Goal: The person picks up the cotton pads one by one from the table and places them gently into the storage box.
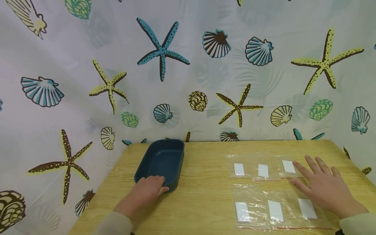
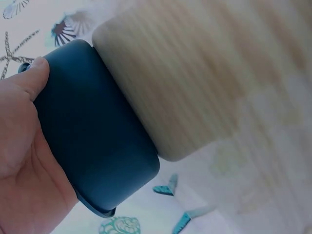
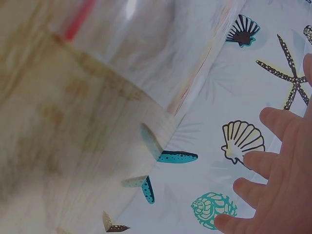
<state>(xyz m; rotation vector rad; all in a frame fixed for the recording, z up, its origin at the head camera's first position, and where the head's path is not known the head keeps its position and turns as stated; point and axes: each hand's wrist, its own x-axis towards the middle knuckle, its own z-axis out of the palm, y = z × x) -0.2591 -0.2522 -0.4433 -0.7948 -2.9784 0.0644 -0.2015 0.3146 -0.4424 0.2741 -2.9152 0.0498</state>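
My left hand (image 1: pixel 146 192) grips the near rim of a dark blue rectangular bin (image 1: pixel 178 174) on the left of the table. In the left wrist view its thumb (image 2: pixel 39 73) lies at the rim of the bin (image 2: pixel 97 126); the fingertips are hidden. My right hand (image 1: pixel 326 189) is spread, fingers apart, holding nothing. It hovers over or rests lightly by the clear zip bags at the right; whether it touches them I cannot tell. Two rows of bags lie flat, each bag with a white card, such as this far-row card (image 1: pixel 263 170) and this near-row card (image 1: pixel 275 211).
The wood-grain table (image 1: pixel 202 189) has rounded far corners. A white curtain (image 1: pixel 182 94) printed with starfish and shells hangs behind it and along both sides. Red zip strips run along the near edges of several bags.
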